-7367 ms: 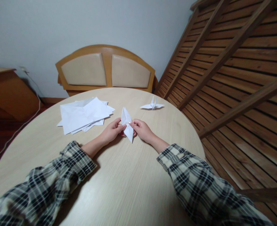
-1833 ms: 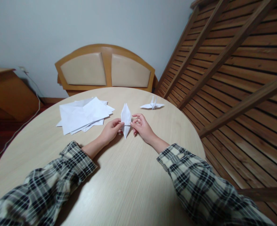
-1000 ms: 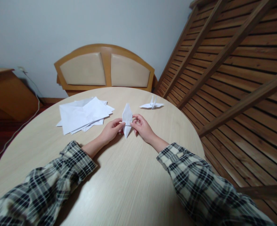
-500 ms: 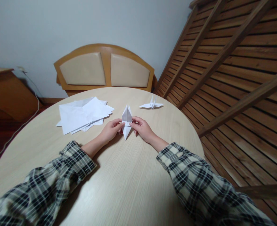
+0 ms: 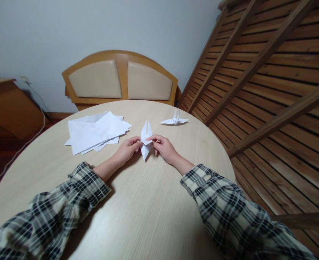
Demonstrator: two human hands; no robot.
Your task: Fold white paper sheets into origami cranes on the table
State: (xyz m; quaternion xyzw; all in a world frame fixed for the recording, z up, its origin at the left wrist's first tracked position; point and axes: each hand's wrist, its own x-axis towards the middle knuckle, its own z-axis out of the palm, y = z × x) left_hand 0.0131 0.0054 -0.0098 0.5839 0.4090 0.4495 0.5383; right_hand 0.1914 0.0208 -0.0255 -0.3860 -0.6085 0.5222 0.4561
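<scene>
Between my hands is a piece of folded white origami paper (image 5: 146,153), with two narrow points at its far end and one point toward me. My left hand (image 5: 127,149) pinches its left edge, thumb on top. On the other side my right hand (image 5: 163,147) grips it, thumb and index finger at a flap that stands up across the middle. The fingers beneath the paper are partly hidden. A finished white paper crane (image 5: 175,120) sits on the table beyond my right hand.
A loose stack of white paper sheets (image 5: 96,131) lies left of my hands on the round wooden table (image 5: 137,209). Behind the table is a padded wooden headboard (image 5: 124,79). Slatted wood (image 5: 268,72) leans along the right; a cable (image 5: 26,142) runs down at left.
The upper layer at the middle of the folded paper has been lifted, so a flap now sticks up there. My right fingers have shifted onto it; my left hand stays nearly still.
</scene>
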